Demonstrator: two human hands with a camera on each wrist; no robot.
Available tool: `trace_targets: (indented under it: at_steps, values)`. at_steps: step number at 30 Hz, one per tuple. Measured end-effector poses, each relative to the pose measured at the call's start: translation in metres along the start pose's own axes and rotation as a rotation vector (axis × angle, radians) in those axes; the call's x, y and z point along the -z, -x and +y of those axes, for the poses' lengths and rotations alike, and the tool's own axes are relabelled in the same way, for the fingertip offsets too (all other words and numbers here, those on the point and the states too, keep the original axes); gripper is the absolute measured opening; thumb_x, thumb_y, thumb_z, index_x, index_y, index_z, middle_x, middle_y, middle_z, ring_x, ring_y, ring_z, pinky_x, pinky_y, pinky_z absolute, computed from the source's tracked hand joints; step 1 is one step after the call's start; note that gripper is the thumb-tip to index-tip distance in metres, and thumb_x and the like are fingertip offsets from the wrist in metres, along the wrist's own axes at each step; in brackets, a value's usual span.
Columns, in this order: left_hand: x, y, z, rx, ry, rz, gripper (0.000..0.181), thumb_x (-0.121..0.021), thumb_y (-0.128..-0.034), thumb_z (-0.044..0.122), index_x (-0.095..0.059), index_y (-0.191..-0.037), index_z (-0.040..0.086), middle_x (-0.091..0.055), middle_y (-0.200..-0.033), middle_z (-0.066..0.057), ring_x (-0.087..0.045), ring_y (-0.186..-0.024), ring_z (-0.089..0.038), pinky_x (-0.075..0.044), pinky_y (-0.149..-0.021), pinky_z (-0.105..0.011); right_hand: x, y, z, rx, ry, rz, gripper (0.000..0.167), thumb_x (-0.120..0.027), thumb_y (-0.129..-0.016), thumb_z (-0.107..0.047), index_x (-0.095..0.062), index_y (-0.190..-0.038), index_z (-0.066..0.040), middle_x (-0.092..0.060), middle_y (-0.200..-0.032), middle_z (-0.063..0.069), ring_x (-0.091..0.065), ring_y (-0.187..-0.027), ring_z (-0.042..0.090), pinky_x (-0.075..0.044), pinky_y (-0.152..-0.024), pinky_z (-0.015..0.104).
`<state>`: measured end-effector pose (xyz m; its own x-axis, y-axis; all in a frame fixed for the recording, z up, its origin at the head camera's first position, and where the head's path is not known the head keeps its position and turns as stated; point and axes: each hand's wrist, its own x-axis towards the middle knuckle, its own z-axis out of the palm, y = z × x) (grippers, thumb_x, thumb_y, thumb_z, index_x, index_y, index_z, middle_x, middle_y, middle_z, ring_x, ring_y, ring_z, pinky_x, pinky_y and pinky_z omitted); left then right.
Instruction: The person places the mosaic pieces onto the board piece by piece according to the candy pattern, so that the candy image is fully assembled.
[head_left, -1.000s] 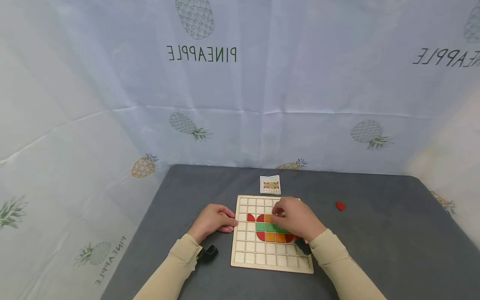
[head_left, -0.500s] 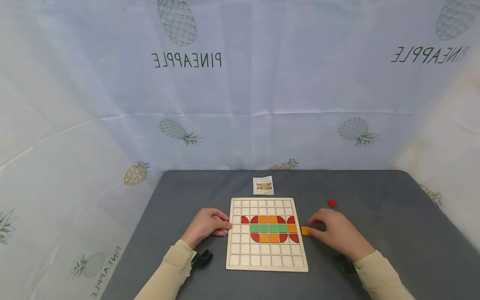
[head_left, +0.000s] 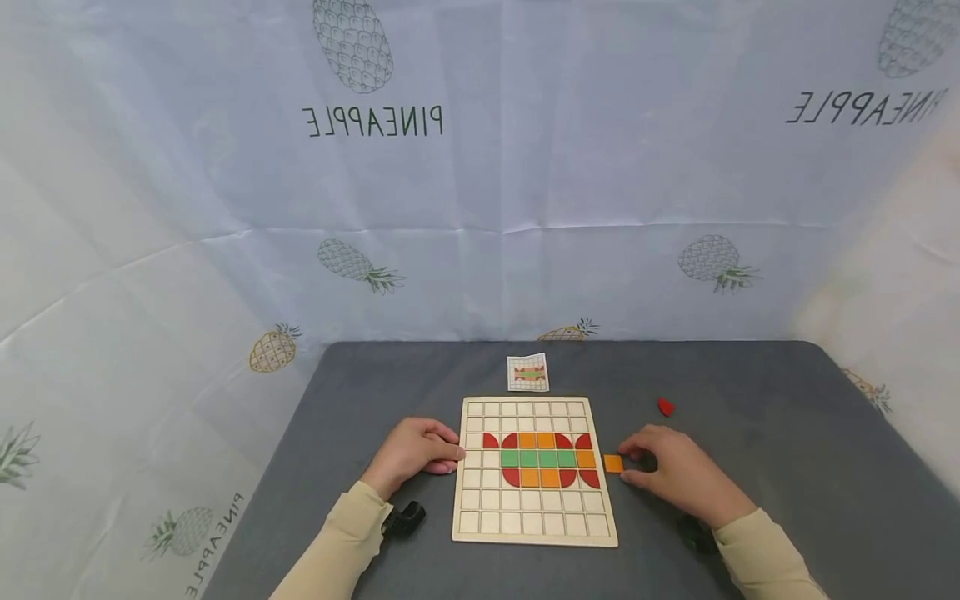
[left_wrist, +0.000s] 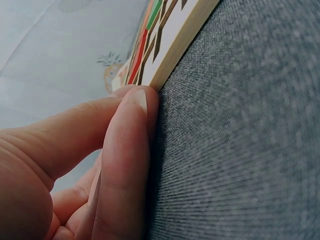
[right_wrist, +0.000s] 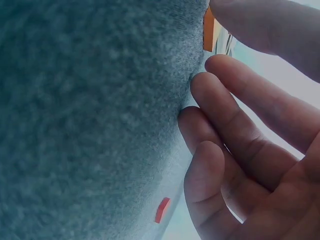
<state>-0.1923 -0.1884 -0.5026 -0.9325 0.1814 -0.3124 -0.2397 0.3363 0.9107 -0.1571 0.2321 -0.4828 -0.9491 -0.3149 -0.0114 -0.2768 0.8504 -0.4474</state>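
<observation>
A wooden grid board lies on the table, with red, orange and green pieces set in its middle rows. My left hand holds the board's left edge between thumb and index finger; the left wrist view shows the fingertips at the board's rim. Just off the right side of the board lies a loose orange square tile. Beside that tile is my right hand, its thumb and fingers apart and nothing between them. In the right wrist view the orange tile shows near the thumb.
A loose red piece lies farther back on the right. Behind the board sits a small pattern card with a matching-coloured picture. A pineapple-print cloth hangs behind the grey table.
My right hand has moved from above the board to the table on its right and drawn slightly back from the orange tile. My left hand keeps its place. The head view has shifted.
</observation>
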Motion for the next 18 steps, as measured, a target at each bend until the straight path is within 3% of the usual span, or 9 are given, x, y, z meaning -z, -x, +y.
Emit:
trace_targets:
  at_steps: [18]
  values:
    - [-0.0010,0.0003,0.0020,0.006,0.009,-0.005,0.033,-0.093,-0.0846,0.015,-0.076,-0.109,0.001,-0.082,-0.087,-0.007,-0.078,-0.074,-0.013,-0.068,-0.071,-0.030,-0.0034,-0.0005,0.0029,0.038,0.024,0.016,0.023,-0.095,-0.083,-0.022,-0.080,-0.099,-0.025,-0.066,-0.095,-0.014,-0.060,-0.087,0.003,-0.059,-0.078,0.031]
